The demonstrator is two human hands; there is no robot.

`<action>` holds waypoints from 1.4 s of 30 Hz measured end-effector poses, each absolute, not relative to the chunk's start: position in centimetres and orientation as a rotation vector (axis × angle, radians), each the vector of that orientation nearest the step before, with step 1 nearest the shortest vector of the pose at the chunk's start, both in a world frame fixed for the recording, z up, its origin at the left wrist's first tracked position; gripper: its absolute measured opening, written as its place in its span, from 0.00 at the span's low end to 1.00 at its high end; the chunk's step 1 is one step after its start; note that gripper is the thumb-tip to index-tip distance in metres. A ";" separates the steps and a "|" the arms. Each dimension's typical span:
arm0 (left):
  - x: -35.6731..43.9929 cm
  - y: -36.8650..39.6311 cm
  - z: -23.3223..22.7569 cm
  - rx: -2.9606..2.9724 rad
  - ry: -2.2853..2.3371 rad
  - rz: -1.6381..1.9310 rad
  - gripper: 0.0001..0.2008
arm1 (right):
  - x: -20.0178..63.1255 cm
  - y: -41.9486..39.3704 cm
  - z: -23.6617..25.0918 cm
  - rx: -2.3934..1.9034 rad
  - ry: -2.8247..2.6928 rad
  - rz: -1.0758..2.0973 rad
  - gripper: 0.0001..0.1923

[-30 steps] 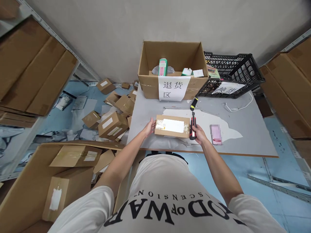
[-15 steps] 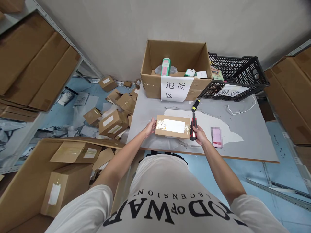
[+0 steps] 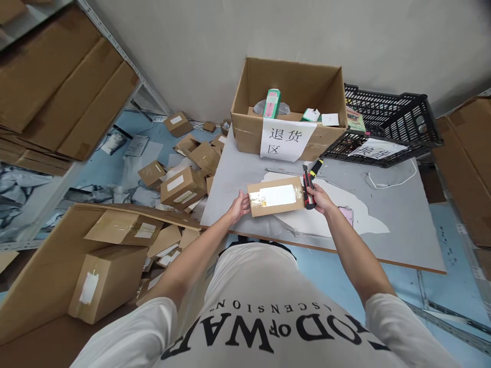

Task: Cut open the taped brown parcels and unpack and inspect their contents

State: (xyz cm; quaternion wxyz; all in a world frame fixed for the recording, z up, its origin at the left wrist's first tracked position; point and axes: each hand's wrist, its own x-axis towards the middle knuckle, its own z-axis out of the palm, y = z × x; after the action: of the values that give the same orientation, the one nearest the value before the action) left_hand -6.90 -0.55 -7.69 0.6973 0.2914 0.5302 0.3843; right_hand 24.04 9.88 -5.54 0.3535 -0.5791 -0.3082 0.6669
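Observation:
Above the near side of the table, a small taped cardboard box (image 3: 276, 197) with a white label lies level between my hands. Its left end is gripped by my left hand (image 3: 240, 204), fingers closed around the edge. My right hand (image 3: 320, 198) is closed on a red and black utility knife (image 3: 308, 189), held at the box's right end. Whether my right fingers also bear on the box is hidden. Just behind the knife, a yellow and black tool handle (image 3: 316, 167) lies on the table. A pink card-like item (image 3: 347, 214) shows partly behind my right wrist.
A large open carton (image 3: 245, 135) with a paper sign and small green boxes stands at the table's back. Right of it sits a black plastic crate (image 3: 406, 128). Cardboard boxes (image 3: 183, 188) pile up left of the table (image 3: 406, 214), beside a big open carton (image 3: 34, 266).
The box has tilted slightly, its right end higher. The utility knife has shifted with my right hand, which now covers part of the pink item. The view has turned a little left.

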 end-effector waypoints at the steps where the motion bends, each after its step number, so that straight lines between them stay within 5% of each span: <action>1: -6.9 -0.5 -7.8 0.650 1.191 0.867 0.41 | 24.0 9.7 -5.8 -1.502 -0.798 1.726 0.10; 6: -6.4 -0.2 -8.7 0.817 1.247 0.969 0.42 | 24.6 9.2 -6.7 -1.547 -1.023 1.580 0.13; 10: -5.6 -0.7 -10.1 0.937 1.285 1.034 0.45 | 23.4 9.7 -3.9 -1.458 -1.831 1.084 0.19; 17: -5.3 -0.9 -11.5 0.875 1.220 1.073 0.40 | 16.5 10.5 0.7 -1.005 -2.973 0.715 0.22; 25: -6.0 2.0 -10.8 0.690 1.161 1.021 0.39 | 15.3 10.4 -1.0 -1.077 -3.118 0.512 0.25; 42: -5.5 1.9 -11.0 0.495 1.192 1.094 0.33 | 12.5 9.6 3.2 -1.151 -3.429 0.282 0.24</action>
State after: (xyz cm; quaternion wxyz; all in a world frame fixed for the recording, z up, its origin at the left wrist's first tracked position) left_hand -5.51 1.89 -11.03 0.6630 0.2190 0.5273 0.4841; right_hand 12.50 9.64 3.20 -0.2407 -0.3080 -0.9173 0.0756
